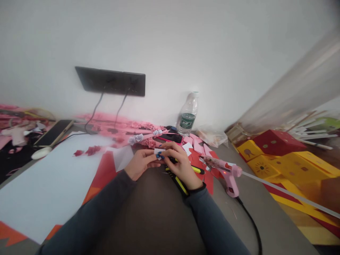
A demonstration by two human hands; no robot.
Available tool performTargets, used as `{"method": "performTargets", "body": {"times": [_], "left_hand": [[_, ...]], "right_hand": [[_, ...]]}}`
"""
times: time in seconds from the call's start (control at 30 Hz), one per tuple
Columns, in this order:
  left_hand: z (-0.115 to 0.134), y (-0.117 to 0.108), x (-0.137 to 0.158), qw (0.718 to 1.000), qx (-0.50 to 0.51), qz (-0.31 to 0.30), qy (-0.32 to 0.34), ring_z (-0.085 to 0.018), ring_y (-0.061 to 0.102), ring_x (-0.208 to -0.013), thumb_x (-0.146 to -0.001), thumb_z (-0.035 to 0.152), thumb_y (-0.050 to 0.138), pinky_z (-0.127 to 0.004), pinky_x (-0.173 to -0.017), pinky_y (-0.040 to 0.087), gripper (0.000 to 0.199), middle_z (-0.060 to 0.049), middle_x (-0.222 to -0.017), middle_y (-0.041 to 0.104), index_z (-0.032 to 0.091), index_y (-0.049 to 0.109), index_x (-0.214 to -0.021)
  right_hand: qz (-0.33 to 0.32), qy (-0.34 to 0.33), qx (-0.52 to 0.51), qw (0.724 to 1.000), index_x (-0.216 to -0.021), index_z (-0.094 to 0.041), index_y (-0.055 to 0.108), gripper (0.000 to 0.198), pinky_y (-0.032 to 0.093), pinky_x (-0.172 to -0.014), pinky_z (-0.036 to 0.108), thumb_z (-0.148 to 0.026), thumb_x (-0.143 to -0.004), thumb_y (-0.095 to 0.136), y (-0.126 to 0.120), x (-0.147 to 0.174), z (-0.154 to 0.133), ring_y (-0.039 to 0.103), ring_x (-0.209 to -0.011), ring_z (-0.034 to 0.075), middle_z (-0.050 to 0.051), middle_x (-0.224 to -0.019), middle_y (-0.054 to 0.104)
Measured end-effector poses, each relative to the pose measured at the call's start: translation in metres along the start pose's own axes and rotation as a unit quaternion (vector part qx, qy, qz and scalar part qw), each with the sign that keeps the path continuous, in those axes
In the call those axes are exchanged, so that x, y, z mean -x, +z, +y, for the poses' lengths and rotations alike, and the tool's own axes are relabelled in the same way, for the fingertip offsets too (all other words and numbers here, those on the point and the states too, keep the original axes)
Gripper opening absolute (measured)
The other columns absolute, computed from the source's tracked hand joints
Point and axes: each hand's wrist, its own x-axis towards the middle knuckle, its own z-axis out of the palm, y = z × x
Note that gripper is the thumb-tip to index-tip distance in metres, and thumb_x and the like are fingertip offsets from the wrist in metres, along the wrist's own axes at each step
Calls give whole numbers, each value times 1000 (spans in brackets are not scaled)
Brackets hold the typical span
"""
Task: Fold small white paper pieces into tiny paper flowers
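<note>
Between the fingertips of my left hand [140,163] and my right hand [179,161] is a small piece of white paper [159,151]. Both hands are closed on it in a pinch above the grey table. Under my right hand lies a black and yellow tool [181,185], partly hidden, so its kind is unclear. Just beyond the fingers are white paper flowers [136,139] and pink paper flowers [150,142]. Pink paper pieces [197,146] and red paper [209,181] lie to the right of my right hand.
A pink glue gun [228,175] with a long white glue stick and black cord lies right. Behind stands a water bottle [188,118]. Large white paper [53,180] covers the left, near a phone [54,132]. Yellow and red boxes [297,166] stand far right. Cables hang from a wall socket [111,81].
</note>
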Motion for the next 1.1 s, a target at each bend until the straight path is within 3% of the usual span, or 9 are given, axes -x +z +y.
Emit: {"method": "performTargets", "body": {"times": [0.27, 0.57, 0.73, 0.93, 1.1], "left_hand": [[-3, -4, -4, 1000, 12, 9, -1, -17, 74, -67, -49, 46, 92, -18, -58, 57, 45, -9, -71, 77, 10, 78, -74], [-4, 2, -3, 999, 3, 17, 34, -14, 73, -65, -51, 39, 93, -18, -58, 57, 44, -7, -75, 77, 11, 77, -81], [-6, -1, -4, 997, 23, 40, 55, -14, 72, -66, -53, 32, 93, -21, -62, 58, 38, -5, -73, 76, 12, 69, -74], [-7, -1, -4, 997, 12, 31, 64, -18, 74, -74, -58, 33, 90, -24, -66, 59, 42, -7, -83, 77, 12, 69, -88], [-7, 2, -3, 996, -1, 45, 78, -17, 74, -73, -61, 35, 88, -23, -66, 59, 41, -6, -81, 77, 12, 69, -89]], "right_hand": [[5, -13, 7, 1000, -85, -22, 63, 16, 53, -81, 35, -12, -94, 54, 2, -1, -1, 62, -99, 20, 9, -105, 63], [76, 68, -60, 993, -80, -22, 51, 17, 48, -70, 31, -18, -87, 66, 8, 0, 1, 60, -85, 19, 5, -96, 63], [92, 57, -26, 994, -89, -22, 59, 9, 49, -72, 31, -16, -88, 66, 9, 0, 1, 61, -85, 19, 5, -94, 63], [109, 43, 32, 993, -97, -23, 68, 10, 53, -75, 34, -18, -89, 66, 9, 2, -1, 66, -87, 21, 7, -95, 69], [135, 27, 82, 987, -99, -25, 72, 13, 54, -77, 38, -19, -90, 64, 10, 4, 0, 66, -89, 22, 8, -97, 70]]}}
